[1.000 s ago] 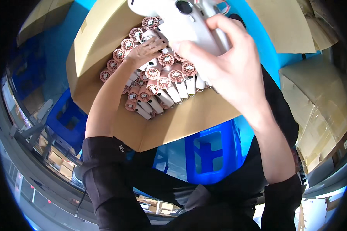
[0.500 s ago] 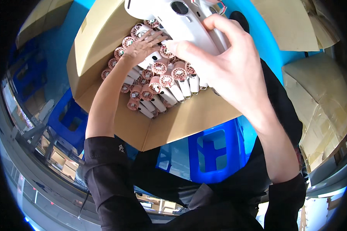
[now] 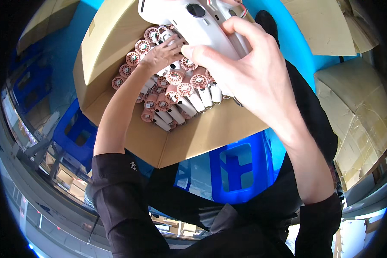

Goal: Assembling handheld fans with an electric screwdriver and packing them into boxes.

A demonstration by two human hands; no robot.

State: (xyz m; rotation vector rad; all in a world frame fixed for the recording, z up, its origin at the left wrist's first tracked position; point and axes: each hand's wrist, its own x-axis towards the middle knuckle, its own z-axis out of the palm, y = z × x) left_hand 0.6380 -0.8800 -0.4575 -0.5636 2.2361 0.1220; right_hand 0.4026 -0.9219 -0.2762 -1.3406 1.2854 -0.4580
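Note:
My right hand (image 3: 262,79) is closed round white handheld devices above the box; the front white device (image 3: 208,34) has a dark oval window and a small button. A second white device (image 3: 234,21) sits beside it, with thin red and white wires at its top. Inside the cardboard box (image 3: 193,137), my left hand (image 3: 161,56) has its fingers bent over a white device (image 3: 175,65) among the others; its fingertips partly hide it. Packed around it are several similar devices with white handles (image 3: 195,101) and pink slotted round heads (image 3: 198,81).
A blue plastic stool (image 3: 241,195) stands below the box's near edge. Another blue plastic stool (image 3: 69,142) is at the left. Open cardboard (image 3: 318,28) and a taped carton (image 3: 352,120) lie on the right. Bright blue flooring (image 3: 303,64) shows past the box.
My left hand has moved slightly right, and its outstretched fingers have bent over a white device. My right hand and its devices have shifted a little to the left.

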